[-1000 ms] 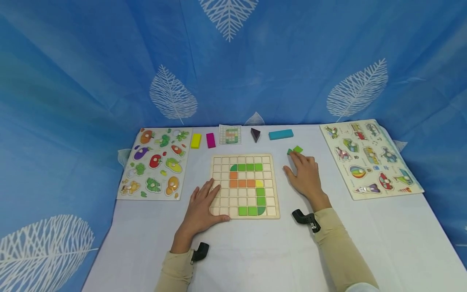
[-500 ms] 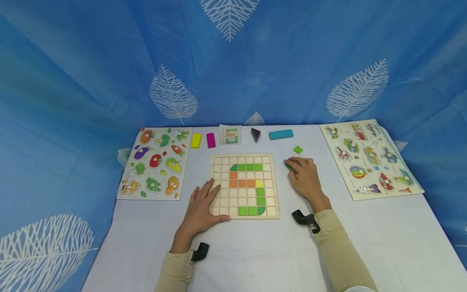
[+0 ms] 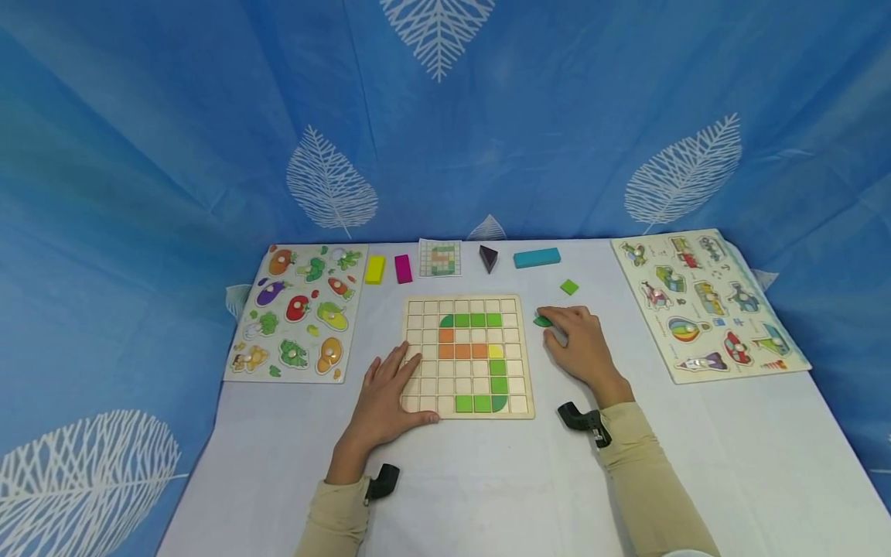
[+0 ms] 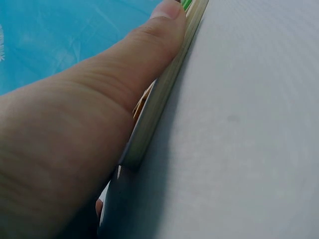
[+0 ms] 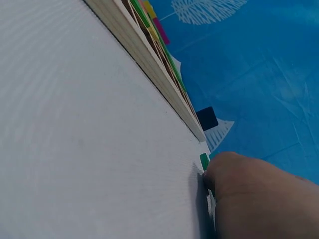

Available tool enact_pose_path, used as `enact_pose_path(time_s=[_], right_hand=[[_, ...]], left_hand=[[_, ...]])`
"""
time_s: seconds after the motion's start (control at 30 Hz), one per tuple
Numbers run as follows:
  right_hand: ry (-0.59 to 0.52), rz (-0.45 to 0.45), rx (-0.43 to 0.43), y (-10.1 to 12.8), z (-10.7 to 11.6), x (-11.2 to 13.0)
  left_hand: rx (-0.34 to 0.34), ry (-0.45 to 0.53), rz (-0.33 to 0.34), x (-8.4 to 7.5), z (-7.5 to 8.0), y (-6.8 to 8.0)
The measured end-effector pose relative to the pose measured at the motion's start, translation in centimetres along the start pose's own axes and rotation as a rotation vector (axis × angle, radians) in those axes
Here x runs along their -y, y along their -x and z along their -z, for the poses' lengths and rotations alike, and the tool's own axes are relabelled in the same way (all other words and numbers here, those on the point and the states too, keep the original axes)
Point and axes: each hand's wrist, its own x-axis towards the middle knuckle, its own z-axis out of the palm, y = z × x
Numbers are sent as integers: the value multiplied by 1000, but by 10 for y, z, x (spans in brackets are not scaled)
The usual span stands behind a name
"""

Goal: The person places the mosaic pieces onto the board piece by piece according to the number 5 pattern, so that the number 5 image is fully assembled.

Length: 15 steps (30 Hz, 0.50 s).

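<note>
Head view: my left hand (image 3: pixel 386 394) lay flat, fingers straight, on the near-left corner of the grid board (image 3: pixel 469 355) at the tabletop's (image 3: pixel 487 480) centre. My right hand (image 3: pixel 581 344) pinched a dark green tile (image 3: pixel 542 320) just beside the board's far-right corner; a light green tile (image 3: pixel 569 287) lay farther back.

Left wrist view: my thumb (image 4: pixel 149 47) pressed the board's edge (image 4: pixel 164 94).

Right wrist view: my fingers (image 5: pixel 239 174) gripped the dark green tile (image 5: pixel 204 161) on the tabletop.

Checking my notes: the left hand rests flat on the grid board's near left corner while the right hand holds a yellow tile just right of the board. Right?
Not quite: the tile at the right hand is dark green, not yellow, as the head view shows. The left hand does rest on the grid board.
</note>
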Motion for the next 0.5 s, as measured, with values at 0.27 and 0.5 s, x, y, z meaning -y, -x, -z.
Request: enact_pose_path(time_s=[0.27, 0.5], right_hand=[[-15, -32, -8, 0, 2, 3], [-4, -59, -28, 4, 1, 7]], left_hand=[[-4, -4, 1, 0, 0, -1], [-3, 4, -4, -1, 1, -1]])
